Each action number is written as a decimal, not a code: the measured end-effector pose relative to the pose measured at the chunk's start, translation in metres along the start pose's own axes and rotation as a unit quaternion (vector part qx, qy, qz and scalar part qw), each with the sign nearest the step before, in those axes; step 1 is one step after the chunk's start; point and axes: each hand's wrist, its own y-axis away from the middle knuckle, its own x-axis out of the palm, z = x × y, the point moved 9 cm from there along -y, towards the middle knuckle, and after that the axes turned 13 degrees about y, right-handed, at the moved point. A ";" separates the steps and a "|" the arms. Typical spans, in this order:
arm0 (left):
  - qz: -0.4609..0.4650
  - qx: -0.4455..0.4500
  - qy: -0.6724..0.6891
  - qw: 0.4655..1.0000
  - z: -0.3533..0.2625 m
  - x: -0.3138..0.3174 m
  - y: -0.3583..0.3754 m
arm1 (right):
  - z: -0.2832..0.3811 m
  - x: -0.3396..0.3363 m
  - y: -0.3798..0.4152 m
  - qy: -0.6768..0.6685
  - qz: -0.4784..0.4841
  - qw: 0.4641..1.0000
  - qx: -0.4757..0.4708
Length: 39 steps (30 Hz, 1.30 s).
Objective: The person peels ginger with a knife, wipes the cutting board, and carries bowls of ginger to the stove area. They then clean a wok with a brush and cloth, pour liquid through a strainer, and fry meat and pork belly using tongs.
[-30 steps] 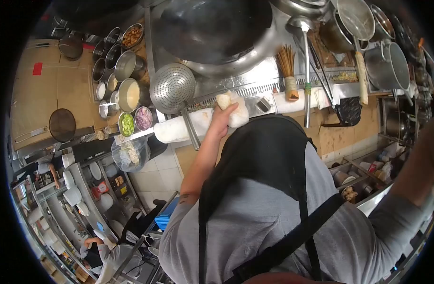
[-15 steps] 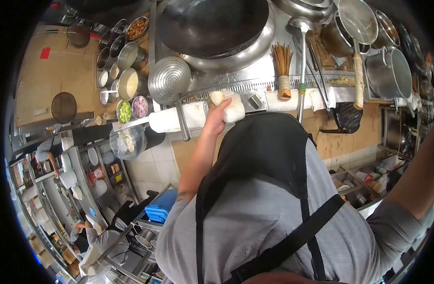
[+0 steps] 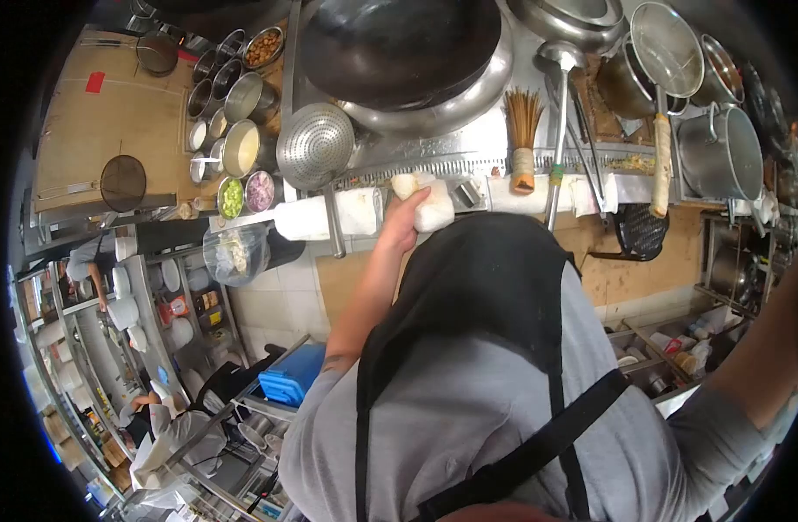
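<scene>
Left hand (image 3: pixel 402 223) curls closed around bundled white cloth (image 3: pixel 435 210); right hand out of view. Steel table (image 3: pixel 474 142), wok (image 3: pixel 399 52) at twelve o'clock; tiled floor (image 3: pixel 281 304) at eight.

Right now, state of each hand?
Left hand: closed, holding a white cloth.
Right hand: out of view, grip can't be told.

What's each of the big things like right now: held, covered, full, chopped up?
Left hand: fingers closed on white cloth
White cloth: bunched, held
Wok: uncovered, no food visible inside
Perforated skimmer: not held
Bristle brush: not held
Green pieces: chopped, in a bowl
Purple pieces: chopped, in a bowl
Tall pot: uncovered
</scene>
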 end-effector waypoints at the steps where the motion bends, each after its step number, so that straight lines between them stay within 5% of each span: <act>1: 0.004 0.000 -0.003 1.000 -0.002 0.001 -0.003 | 0.001 0.002 0.002 -0.003 -0.001 1.000 0.003; 17: -0.011 -0.004 -0.015 1.000 0.005 -0.010 -0.001 | -0.005 0.002 0.010 0.001 0.006 1.000 0.013; 26: 0.064 0.033 -0.111 0.991 0.005 -0.019 -0.013 | -0.011 -0.001 0.017 0.003 0.009 1.000 0.025; 29: 0.043 0.127 -0.320 0.938 -0.003 0.004 -0.009 | -0.012 0.000 0.020 0.009 0.012 1.000 0.023; 32: -0.022 0.239 -0.541 0.806 -0.036 0.002 0.005 | -0.011 0.004 0.024 0.000 0.017 0.999 0.029; 39: -0.023 0.226 -0.600 0.767 -0.049 -0.003 0.010 | -0.014 0.001 0.029 0.004 0.011 0.999 0.033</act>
